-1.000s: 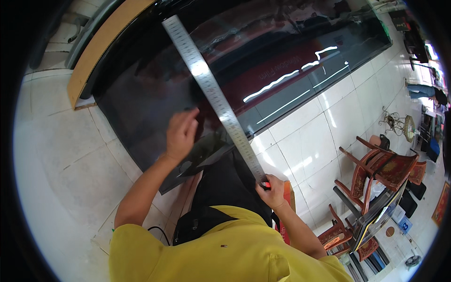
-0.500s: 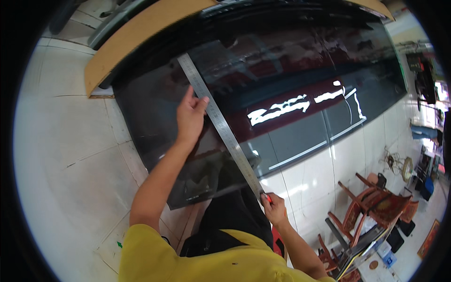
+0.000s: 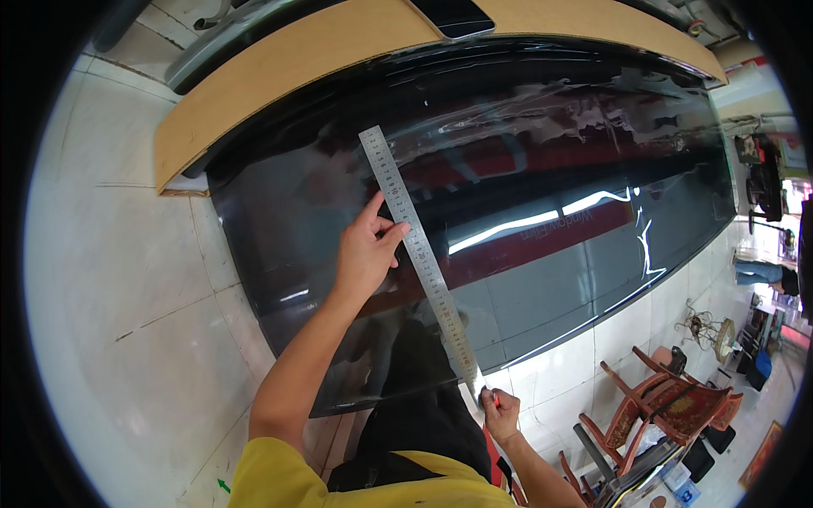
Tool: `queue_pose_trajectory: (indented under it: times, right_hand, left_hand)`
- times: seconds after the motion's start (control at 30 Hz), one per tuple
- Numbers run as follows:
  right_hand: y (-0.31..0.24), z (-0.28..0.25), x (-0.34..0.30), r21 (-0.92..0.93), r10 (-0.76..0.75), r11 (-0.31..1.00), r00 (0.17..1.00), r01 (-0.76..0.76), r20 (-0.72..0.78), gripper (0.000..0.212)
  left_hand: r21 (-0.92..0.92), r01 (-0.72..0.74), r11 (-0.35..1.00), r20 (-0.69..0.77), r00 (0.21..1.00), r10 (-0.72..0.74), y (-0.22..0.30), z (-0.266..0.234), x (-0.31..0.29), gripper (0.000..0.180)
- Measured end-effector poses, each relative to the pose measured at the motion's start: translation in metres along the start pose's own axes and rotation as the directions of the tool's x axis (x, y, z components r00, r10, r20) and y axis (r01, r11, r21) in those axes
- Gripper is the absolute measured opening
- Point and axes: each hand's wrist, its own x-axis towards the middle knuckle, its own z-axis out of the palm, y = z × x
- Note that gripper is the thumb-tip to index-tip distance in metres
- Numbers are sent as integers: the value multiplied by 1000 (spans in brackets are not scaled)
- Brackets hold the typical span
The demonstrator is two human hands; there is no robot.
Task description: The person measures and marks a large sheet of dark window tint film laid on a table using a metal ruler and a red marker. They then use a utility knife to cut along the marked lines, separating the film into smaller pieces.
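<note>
Silvery metal is gleaming along a long, flat ruler (image 3: 434, 284), its fine dark graduations running down the straight, narrow strip. It is lying slantwise over a broad sheet of dark film (image 3: 542, 271), whose slick, glassy surface is rippling in places and showing white streaks of light and a dull red band. The left hand (image 3: 366, 250) is resting at the ruler's left edge, its thumb touching the metal and its index finger stretching forward, the two parting rather than closing. The right hand (image 3: 501, 411) is curling tightly around a small red-and-dark object (image 3: 496, 403) at the ruler's near end; whether it is also gripping the ruler, I cannot tell. Matt tan cardboard (image 3: 279, 80) is bordering the film's far side, with a smooth, black, rectangular phone (image 3: 457, 17) lying on it. Pale, shiny floor tiles (image 3: 169, 254) are surrounding the sheet, and wooden chairs (image 3: 677, 406) with patterned reddish seats are standing to the right.
</note>
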Motion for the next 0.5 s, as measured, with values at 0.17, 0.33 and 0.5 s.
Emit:
queue_pose_trajectory:
  times: [0.17, 0.33, 0.5]
  right_hand:
    - [3, 2, 5, 42, 27, 999, 999, -27, -16, 40]
    - [-2, -1, 12, 12, -39, 999, 999, 39, -11, 40]
    - [-15, -4, 12, -38, -78, 996, 997, 78, 7, 35]
  left_hand:
    - [7, 42, 999, 25, 999, -42, 8, 1, 6, 56]
    - [-17, 66, 998, 61, 996, -65, 12, -4, 7, 30]
    - [-107, 66, 992, 14, 998, -65, 8, -6, 5, 17]
